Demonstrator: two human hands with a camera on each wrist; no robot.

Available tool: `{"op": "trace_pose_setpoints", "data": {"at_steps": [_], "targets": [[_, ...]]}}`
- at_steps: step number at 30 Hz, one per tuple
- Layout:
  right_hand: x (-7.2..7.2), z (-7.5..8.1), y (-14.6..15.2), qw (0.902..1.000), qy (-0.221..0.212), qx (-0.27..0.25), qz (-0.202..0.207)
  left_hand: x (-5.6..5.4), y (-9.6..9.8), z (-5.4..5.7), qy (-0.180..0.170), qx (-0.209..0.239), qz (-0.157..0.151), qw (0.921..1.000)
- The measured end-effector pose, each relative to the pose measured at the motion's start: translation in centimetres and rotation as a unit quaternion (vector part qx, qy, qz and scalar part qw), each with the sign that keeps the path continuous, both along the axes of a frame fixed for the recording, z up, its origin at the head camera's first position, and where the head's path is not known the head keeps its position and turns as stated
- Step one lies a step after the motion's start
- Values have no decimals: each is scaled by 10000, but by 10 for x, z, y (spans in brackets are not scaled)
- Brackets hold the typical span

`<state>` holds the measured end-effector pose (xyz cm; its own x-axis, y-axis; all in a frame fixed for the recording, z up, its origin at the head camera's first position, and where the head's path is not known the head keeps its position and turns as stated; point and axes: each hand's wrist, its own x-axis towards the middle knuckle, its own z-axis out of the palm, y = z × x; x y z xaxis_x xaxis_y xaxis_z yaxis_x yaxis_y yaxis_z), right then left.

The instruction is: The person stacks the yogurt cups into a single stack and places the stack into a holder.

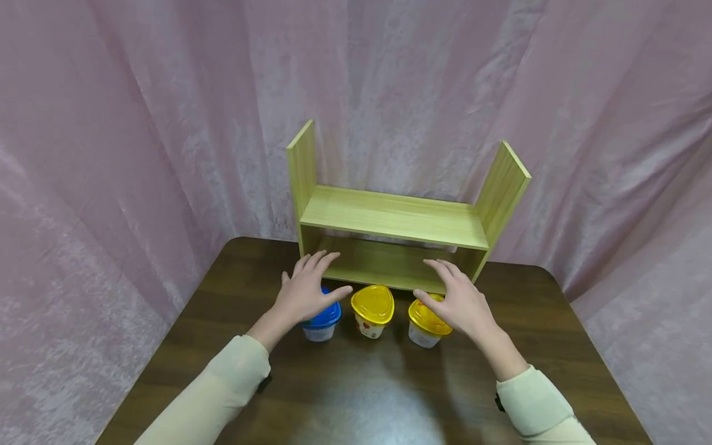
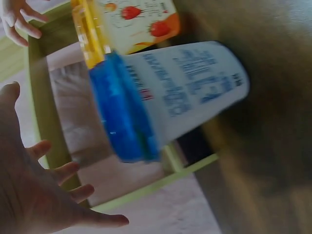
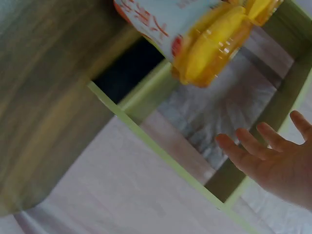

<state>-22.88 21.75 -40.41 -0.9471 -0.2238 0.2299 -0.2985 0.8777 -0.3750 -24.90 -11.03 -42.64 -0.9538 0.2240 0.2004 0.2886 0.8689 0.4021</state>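
Three lidded plastic tubs stand in a row on the table before a wooden shelf. The left one is a white tub with a blue lid [image 1: 321, 327]; in the left wrist view its printed side [image 2: 195, 87] shows. In the middle is a tub with a yellow lid [image 1: 372, 305] and strawberry pictures. On the right stands another yellow-lidded tub [image 1: 424, 338], partly behind the hand. My left hand [image 1: 306, 293] hovers over the blue-lidded tub, fingers spread. The right hand [image 1: 461, 303] is held above the right tub, fingers likewise apart. Neither hand holds anything.
A light wooden two-tier shelf [image 1: 395, 216] with upright side panels stands right behind the tubs, at the back of the dark wooden table [image 1: 356, 395]. Pink velvety curtains [image 1: 167, 123] hang behind and on both sides.
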Motion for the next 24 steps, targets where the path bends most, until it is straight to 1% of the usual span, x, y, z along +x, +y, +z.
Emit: {"op": "trace_pose_setpoints", "data": {"at_steps": [4,8,11,14,20,24], "targets": [[-2,-12,1,10000,-23,-69,-12,0,-9,-14,-220,203,30,9995],[-3,-26,4,9999,5,-127,-32,3,-17,-27,-485,519,112,9974],[-2,-35,7,9999,-78,-143,-40,5,-23,-39,-654,724,193,9950],[-1,-43,9,9997,-231,-106,-69,8,-28,-50,-782,817,240,9933],[-1,-57,12,9989,-438,-81,-111,11,-35,-64,-879,920,307,9914],[-1,-62,12,9990,-410,-112,-128,10,-37,-72,-975,1339,362,9855]]}}
